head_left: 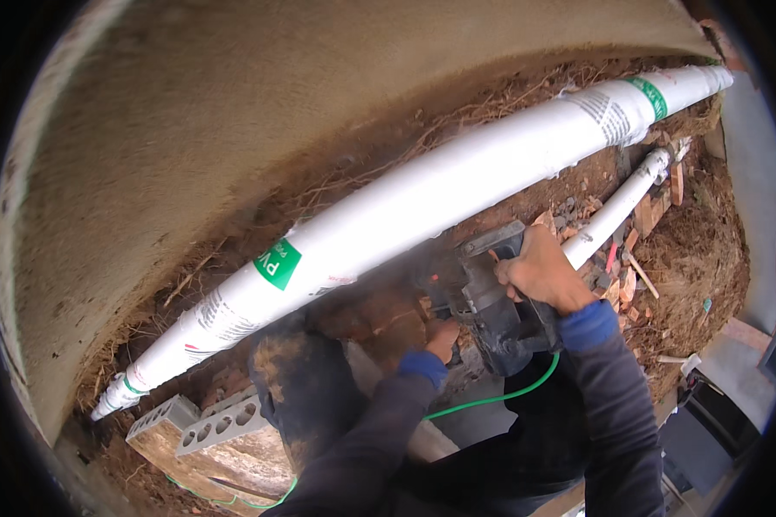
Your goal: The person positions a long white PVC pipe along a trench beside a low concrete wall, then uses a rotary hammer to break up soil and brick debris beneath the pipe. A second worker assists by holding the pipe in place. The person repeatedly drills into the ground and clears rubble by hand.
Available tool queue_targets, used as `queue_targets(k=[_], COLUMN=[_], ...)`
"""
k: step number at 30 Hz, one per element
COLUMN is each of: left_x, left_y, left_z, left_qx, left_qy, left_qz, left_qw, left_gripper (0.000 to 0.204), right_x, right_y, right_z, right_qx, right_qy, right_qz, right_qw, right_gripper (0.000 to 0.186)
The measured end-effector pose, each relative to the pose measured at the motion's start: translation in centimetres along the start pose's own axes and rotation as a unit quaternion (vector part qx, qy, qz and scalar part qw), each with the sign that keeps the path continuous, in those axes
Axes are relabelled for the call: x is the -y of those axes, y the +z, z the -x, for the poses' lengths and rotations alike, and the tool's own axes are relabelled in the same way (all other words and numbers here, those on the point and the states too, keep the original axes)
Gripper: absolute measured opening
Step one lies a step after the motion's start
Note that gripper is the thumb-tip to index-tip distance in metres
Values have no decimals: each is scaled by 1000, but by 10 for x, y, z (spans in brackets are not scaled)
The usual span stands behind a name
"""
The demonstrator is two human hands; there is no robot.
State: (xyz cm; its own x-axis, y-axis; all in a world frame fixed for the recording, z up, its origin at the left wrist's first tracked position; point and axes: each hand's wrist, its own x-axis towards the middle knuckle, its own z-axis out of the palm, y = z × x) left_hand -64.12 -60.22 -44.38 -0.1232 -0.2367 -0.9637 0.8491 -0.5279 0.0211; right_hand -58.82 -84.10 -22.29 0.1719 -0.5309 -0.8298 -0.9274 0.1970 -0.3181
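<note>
My right hand [543,269] is closed around the rear handle of a dark, dusty corded power tool [490,314], which looks like a rotary hammer. Lower and to the left, my left hand [443,339] has its fingers curled at the tool's front side, seemingly on a side grip. The tool's front end points left toward a brown, dusty patch of masonry [379,319]; haze and shadow hide its tip. A green cord [513,395] runs from the tool's back end. Just beyond the tool lies a long white plastic pipe [431,207] with green bands.
Hollow bricks [224,426] stand at lower left, near my dark trouser leg [297,388]. A thinner white pipe [616,207] lies at right among broken brick pieces [634,284] and soil. A plastered wall [259,103] rises behind the long pipe. A hammer [686,362] rests at far right.
</note>
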Motion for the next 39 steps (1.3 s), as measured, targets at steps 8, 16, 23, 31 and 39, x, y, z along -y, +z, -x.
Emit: queue_targets(k=[8, 16, 23, 31, 39], left_x=[-17, -65, -90, -52, -72], left_y=[37, 28, 40, 10, 7], left_z=[17, 7, 7, -7, 85], left_qx=[45, 92, 36, 30, -23], left_qy=[36, 42, 29, 100, 101], left_qz=[-135, -275, -275, -339, -531], left_qw=[989, 956, 960, 935, 841], left_gripper=[11, 27, 21, 31, 57], right_x=[-9, -62, -72, -63, -44], right_y=[-59, -85, -87, -90, -64], right_z=[37, -49, -87, -55, 53], right_qx=[-10, -29, 16, 28, -62], right_qy=[-83, 133, 177, 67, 23], right_qz=[-116, -245, -296, -284, -256], right_qw=[990, 960, 938, 956, 964], right_gripper=[29, 23, 32, 19, 13])
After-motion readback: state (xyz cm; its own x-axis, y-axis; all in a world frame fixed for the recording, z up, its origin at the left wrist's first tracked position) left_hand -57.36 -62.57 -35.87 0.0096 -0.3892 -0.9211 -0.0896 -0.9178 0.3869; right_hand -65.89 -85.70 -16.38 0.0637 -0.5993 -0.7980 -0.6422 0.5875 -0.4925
